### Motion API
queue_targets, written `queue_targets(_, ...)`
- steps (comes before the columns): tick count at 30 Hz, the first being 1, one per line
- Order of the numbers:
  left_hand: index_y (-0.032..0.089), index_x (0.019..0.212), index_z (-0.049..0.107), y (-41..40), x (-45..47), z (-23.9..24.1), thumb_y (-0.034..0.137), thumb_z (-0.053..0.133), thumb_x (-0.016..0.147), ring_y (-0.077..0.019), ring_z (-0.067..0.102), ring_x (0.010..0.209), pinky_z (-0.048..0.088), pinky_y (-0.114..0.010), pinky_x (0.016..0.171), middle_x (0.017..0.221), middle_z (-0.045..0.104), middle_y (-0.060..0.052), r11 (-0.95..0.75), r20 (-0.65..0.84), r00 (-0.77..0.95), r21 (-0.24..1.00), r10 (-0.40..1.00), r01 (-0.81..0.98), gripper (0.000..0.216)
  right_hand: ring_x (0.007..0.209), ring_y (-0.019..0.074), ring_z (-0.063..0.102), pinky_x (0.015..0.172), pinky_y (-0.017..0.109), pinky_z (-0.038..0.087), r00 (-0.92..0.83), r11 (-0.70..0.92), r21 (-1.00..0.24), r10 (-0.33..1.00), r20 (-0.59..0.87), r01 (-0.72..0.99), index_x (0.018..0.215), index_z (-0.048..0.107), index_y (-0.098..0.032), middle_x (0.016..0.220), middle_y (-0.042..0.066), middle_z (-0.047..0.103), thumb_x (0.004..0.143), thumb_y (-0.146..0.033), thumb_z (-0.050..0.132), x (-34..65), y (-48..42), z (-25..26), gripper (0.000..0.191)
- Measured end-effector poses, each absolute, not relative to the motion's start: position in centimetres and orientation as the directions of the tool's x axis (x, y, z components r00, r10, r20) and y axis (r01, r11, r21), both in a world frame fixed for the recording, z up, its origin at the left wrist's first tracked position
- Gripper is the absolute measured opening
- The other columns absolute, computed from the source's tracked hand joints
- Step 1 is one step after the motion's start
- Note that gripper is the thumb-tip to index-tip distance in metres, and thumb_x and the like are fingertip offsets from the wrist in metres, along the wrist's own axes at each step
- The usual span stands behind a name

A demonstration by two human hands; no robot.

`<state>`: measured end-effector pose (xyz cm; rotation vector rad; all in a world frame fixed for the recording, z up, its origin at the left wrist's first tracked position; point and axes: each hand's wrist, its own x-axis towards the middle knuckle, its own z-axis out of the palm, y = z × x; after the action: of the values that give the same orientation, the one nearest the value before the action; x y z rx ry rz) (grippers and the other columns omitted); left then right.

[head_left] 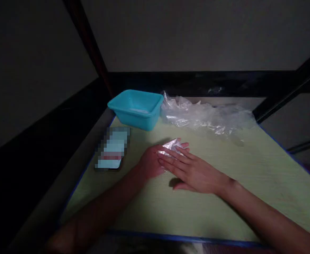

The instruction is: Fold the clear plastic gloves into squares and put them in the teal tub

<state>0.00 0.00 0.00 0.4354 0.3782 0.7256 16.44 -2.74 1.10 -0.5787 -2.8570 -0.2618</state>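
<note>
The right hand lies palm down, fingers stretched out nearly straight and thumb held apart; its fingertips press on a small piece of plastic rather than grip it. The left hand is on the other side of the plastic, partly under it, with some fingertips showing past the far edge. How tightly those fingers close cannot be told, since the plastic and the right hand cover them.

Taking the tub as landmark, the plastic is on the wearer's side of it and to its right, between the two hands. The piece looks partly worked: it seems gathered into a small, fairly flat shape, but it is not set down or let go. Its visible part slants, with one corner pointing away from the wearer and to the right of the tub. The long axis seems to follow that slant, though too much is covered to be sure.

Farther out, the phone, blurred over, lies nearer the wearer than the tub and to its left. A heap of clear plastic sits just right of the tub, loose and crumpled, apparently not yet dealt with. Something pale shows inside the tub; whether it is plastic or glare is unclear. All rest on the table.
</note>
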Motion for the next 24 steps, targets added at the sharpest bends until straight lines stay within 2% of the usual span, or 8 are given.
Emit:
queue_targets(5, 0.012, 0.117, 0.05, 0.3, -0.4, 0.1, 0.016, 0.045, 0.067, -0.0241, 0.05, 0.118, 0.02, -0.038, 0.108, 0.115, 0.062, -0.011, 0.684, -0.147, 0.721, 0.487, 0.677, -0.543, 0.05, 0.135, 0.027, 0.02, 0.11, 0.042, 0.021, -0.904, 0.917, 0.103, 0.352, 0.241, 0.384, 0.138, 0.032, -0.007, 0.145, 0.014, 0.029, 0.083, -0.048, 0.052, 16.4, -2.9, 1.3, 0.071)
queue_targets(11, 0.011, 0.115, 0.05, 0.7, -0.9, 0.4, 0.016, 0.042, 0.068, -0.0215, 0.059, 0.106, 0.029, -0.035, 0.102, 0.111, 0.064, -0.011, 0.673, -0.145, 0.701, 0.469, 0.698, -0.572, 0.049, 0.132, 0.0277, 0.029, 0.108, 0.042, 0.025, -0.918, 0.931, 0.123, 0.304, 0.255, 0.343, 0.136, 0.036, -0.011, 0.142, 0.012, 0.037, 0.085, -0.049, 0.048, 16.6, -2.7, 1.2, 0.065)
queue_targets(19, 0.009, 0.123, 0.044, 1.1, -1.4, 0.5, 0.015, 0.041, 0.069, -0.0233, 0.056, 0.109, 0.031, -0.036, 0.1, 0.116, 0.06, -0.013, 0.64, -0.14, 0.661, 0.458, 0.737, -0.617, 0.054, 0.122, 0.0236, 0.045, 0.101, 0.039, 0.037, -0.924, 0.944, 0.165, 0.227, 0.307, 0.286, 0.131, 0.044, -0.012, 0.132, 0.01, 0.051, 0.092, -0.044, 0.037, 16.9, -2.6, 1.4, 0.05)
queue_targets(24, 0.008, 0.131, 0.035, 1.0, -1.2, 0.8, 0.015, 0.042, 0.065, -0.0254, 0.055, 0.11, 0.03, -0.04, 0.099, 0.116, 0.059, -0.015, 0.617, -0.133, 0.636, 0.455, 0.76, -0.642, 0.067, 0.111, 0.0202, 0.055, 0.096, 0.035, 0.042, -0.896, 0.954, 0.184, 0.143, 0.421, 0.238, 0.118, 0.054, -0.013, 0.12, 0.009, 0.061, 0.093, -0.033, 0.04, 16.8, -2.7, 1.8, 0.035)
